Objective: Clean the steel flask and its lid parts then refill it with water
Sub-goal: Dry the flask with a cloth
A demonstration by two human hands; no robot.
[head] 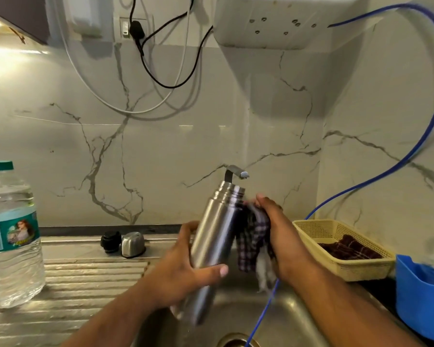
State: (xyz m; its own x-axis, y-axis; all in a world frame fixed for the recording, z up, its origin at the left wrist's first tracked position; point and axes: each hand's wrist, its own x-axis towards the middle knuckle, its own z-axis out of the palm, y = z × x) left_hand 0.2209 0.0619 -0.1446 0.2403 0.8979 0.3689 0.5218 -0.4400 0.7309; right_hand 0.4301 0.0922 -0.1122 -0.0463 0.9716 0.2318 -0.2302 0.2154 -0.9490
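Your left hand [183, 269] is curled round the lower half of the steel flask [216, 229], thumb across the front and fingers behind. It holds the flask tilted, with the bare threaded neck leaning up and away over the sink [293, 319]. Your right hand [278, 234] is bunched round a checked cloth [251, 241] and presses it against the flask's right side just below the neck, the loose end of the cloth hanging beside the body. This looks like the step of wiping the flask's outside; the refill is not yet begun. The lid parts wait on the desk near its back edge, left of the sink: a black stopper [110, 242] and a steel cap [133, 244], just beside each other. The water bottle [10, 236] stands capped at the desk's left edge. Next you will likely need to draw the cloth down the body while the left hand turns the flask, so shift that grip with care, since smooth steel may slip. Both forearms reach in from below, wrists angled toward each other above the basin.
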